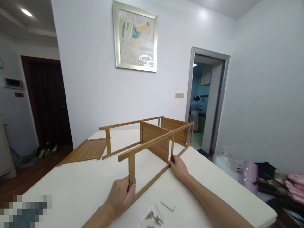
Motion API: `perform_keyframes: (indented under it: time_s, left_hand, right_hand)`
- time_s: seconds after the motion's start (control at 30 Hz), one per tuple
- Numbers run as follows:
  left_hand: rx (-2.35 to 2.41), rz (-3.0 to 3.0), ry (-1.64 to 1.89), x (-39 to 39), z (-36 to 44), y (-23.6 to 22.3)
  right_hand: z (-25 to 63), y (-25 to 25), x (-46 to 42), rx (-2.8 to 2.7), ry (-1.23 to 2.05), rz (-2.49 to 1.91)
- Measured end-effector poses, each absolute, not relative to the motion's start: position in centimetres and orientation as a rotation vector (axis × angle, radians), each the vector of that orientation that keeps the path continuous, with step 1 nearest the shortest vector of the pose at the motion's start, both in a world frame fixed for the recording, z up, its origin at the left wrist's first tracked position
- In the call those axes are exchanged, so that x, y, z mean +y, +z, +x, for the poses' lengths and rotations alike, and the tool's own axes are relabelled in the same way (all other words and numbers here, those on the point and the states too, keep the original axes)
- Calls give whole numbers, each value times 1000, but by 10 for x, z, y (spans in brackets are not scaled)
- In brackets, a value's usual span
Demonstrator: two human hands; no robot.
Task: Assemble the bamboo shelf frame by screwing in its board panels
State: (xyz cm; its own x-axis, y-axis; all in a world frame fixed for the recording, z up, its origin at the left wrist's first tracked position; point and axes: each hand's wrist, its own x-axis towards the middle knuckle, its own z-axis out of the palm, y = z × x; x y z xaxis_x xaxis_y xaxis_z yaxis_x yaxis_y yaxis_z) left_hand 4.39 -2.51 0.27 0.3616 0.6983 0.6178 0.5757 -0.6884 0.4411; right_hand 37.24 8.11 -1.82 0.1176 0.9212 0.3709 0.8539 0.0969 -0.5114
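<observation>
At the left of the white desk (71,180), a loose wooden panel (85,150) is found lying flat, just beside the wooden shelf frame (152,142). The frame is laid on its side across the middle of the desk. Its near end crosspiece (131,166) is gripped by the left hand (123,191), fingers wrapped around. The frame is judged light and stiff but awkward in length, with smooth wood; it is best held by the rails or crosspieces, rather than by the thin panels. Nearer the desk edge, a clear plastic bag (153,217) of screws and a hex key (168,207) are noted. Farther right, a slim bar (172,145) is held low down by the right hand (178,169), its fingers closed. Counted: one loose panel, one frame, two fitted panels (156,141), one bag, one hex key; the screws cannot be counted exactly.
</observation>
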Motion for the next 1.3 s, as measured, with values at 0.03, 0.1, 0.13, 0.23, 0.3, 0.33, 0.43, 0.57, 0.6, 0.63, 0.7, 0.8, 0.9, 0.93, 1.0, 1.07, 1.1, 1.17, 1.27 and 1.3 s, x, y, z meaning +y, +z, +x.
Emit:
perform_keyframes:
  time_s: [0.03, 0.1, 0.13, 0.23, 0.3, 0.33, 0.43, 0.57, 0.6, 0.63, 0.7, 0.8, 0.9, 0.93, 1.0, 1.07, 1.1, 1.17, 1.27, 1.3]
  left_hand:
    - [1192, 2441, 1261, -22, 42, 1]
    - [1265, 2388, 1316, -17, 37, -3]
    - [1305, 2359, 1341, -14, 35, -5]
    - [1435, 2212, 1424, -6, 28, -9]
    - [1530, 2071, 1480, -1, 24, -10]
    - [1582, 1999, 1517, 2, 22, -9]
    - [1680, 1834, 1747, 9, 16, -3]
    - [1779, 1821, 2148, 12, 7, 14]
    - [1833, 1851, 2215, 10, 6, 19]
    - [1870, 1903, 2257, 8, 6, 22]
    - [1845, 2100, 2254, 1, 10, 23]
    - [1565, 2575, 2011, -9, 26, 14]
    - [1306, 2876, 1601, -16, 45, -1]
    - [1272, 2907, 1479, -17, 50, -6]
    - [1263, 2912, 1286, -19, 57, -12]
    - [1278, 2890, 1119, -20, 59, -16]
    - [1281, 2875, 1037, -21, 60, -16]
    - [1275, 2850, 895, -22, 60, -17]
    - [1270, 2842, 797, -24, 62, -16]
    - [1277, 2844, 785, -25, 62, -15]
  right_hand:
    - [372, -18, 79, -1738, 126, -1751]
    - [372, -18, 73, -1754, 116, -1746]
    - [372, -18, 71, -1762, 114, -1741]
    - [370, -18, 60, -1789, 118, -1714]
    - [367, -18, 53, -1811, 126, -1685]
    - [365, -18, 49, -1823, 131, -1668]
    - [360, -17, 37, -1867, 151, -1605]
    - [353, -16, 26, -1934, 190, -1510]
    - [352, -16, 24, -1949, 199, -1490]
    - [351, -15, 22, -1963, 207, -1472]
    - [349, -14, 19, -1985, 222, -1443]
    - [346, -12, 13, -2031, 253, -1403]
    - [340, -10, 7, -2095, 276, -1362]
    - [338, -9, 4, -2119, 281, -1345]
    - [334, -8, -1, -2164, 289, -1304]
    - [330, -7, -5, -2214, 307, -1256]
    - [328, -6, -8, -2237, 316, -1231]
    - [326, -4, -12, -2278, 332, -1180]
    - [324, 1, -17, -2328, 325, -1139]
    - [324, 2, -19, -2338, 311, -1140]
